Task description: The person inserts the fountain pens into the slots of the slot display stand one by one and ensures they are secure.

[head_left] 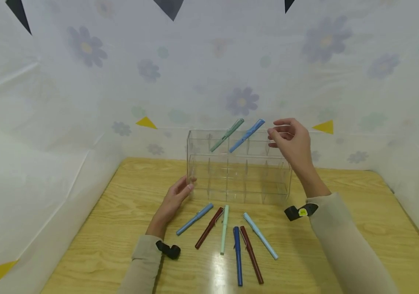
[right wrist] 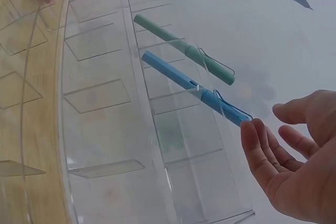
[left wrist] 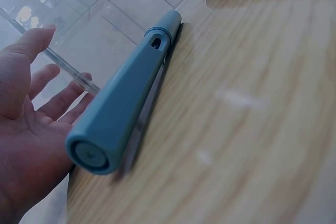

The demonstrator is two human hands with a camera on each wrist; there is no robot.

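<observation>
A clear divided pen rack (head_left: 236, 177) stands toward the back of the table. A green pen (head_left: 227, 135) and a blue pen (head_left: 247, 136) lean at a slant in its upper row, cap ends up. My right hand (head_left: 293, 141) is just right of the blue pen's cap, loosely bent fingers holding nothing; in the right wrist view its fingertips (right wrist: 251, 127) are right at the cap's end. My left hand (head_left: 174, 198) rests at the rack's left side with relaxed fingers. In the left wrist view, a greyish-blue pen (left wrist: 123, 98) lies on the table beside that hand.
Several more pens lie in front of the rack: two dark red pens (head_left: 209, 228) (head_left: 251, 255), a pale green pen (head_left: 225, 229), a dark blue pen (head_left: 238, 256) and a light blue pen (head_left: 261, 236). Behind the wooden table (head_left: 121, 212) hangs a flower-printed sheet (head_left: 202, 81).
</observation>
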